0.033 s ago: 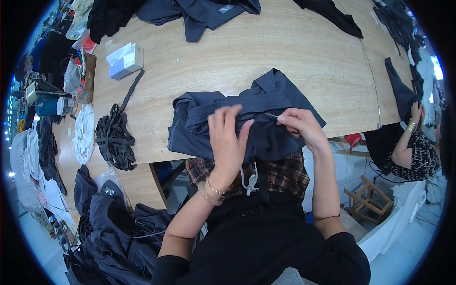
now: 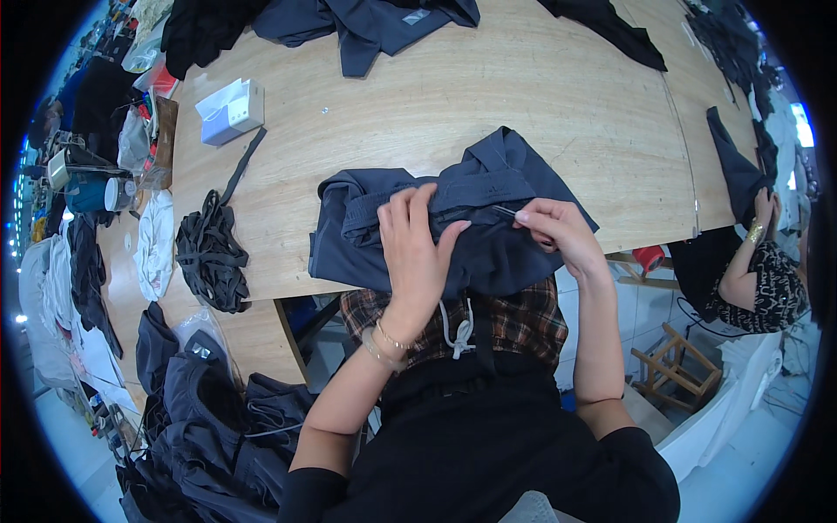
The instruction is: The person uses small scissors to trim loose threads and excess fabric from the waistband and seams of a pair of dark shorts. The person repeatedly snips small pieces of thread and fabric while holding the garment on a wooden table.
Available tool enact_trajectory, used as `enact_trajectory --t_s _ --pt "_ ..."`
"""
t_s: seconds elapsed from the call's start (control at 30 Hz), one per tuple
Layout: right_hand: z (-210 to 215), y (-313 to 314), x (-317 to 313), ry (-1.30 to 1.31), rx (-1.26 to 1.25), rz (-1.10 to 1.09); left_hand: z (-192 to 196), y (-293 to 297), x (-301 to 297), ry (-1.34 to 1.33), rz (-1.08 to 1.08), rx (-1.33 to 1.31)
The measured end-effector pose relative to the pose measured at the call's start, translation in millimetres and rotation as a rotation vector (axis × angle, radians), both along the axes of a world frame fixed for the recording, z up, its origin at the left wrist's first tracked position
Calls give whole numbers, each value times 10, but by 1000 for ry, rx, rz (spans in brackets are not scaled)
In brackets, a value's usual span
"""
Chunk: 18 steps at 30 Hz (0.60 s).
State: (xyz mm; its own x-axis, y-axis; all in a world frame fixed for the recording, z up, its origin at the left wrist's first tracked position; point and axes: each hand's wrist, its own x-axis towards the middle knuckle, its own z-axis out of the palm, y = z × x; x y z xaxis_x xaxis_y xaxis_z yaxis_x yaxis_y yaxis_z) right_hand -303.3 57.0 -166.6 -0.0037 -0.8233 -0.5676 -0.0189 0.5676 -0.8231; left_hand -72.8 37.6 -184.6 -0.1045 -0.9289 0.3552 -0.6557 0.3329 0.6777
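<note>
A dark blue-grey garment [image 2: 488,257] with a gathered waistband [image 2: 484,187] lies in folds at the table's front edge, before my body. Over the left part of the waistband is my left hand [image 2: 414,240], its fingers bent a little and the thumb held apart from them. My right hand [image 2: 558,234] pinches slim metal tweezers [image 2: 505,210] between thumb and fingers. Their tip points left, to the cloth just below the waistband. Whether the tip grips a thread is too small to tell.
Left on the wooden table [image 2: 558,96] are a tissue box [image 2: 234,113] and a bundle of dark strips [image 2: 212,253]. More dark garments [image 2: 375,26] lie at the far edge. A dark clothes pile [image 2: 209,418] is at lower left. Another person's hand [image 2: 765,209] handles cloth at right.
My left fingers have shifted slightly on the waistband. The tweezers have turned a little in my right hand, so their tip sits slightly higher. The garment lies almost the same.
</note>
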Motion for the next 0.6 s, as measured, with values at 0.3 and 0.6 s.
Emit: enact_trajectory --t_s 0.3,0.6 --pt "0 70 -287 -67 -149 -140 -12 -158 19 94 -400 -143" --pt "116 -274 173 217 -566 -107 -56 664 -49 233 -764 246"
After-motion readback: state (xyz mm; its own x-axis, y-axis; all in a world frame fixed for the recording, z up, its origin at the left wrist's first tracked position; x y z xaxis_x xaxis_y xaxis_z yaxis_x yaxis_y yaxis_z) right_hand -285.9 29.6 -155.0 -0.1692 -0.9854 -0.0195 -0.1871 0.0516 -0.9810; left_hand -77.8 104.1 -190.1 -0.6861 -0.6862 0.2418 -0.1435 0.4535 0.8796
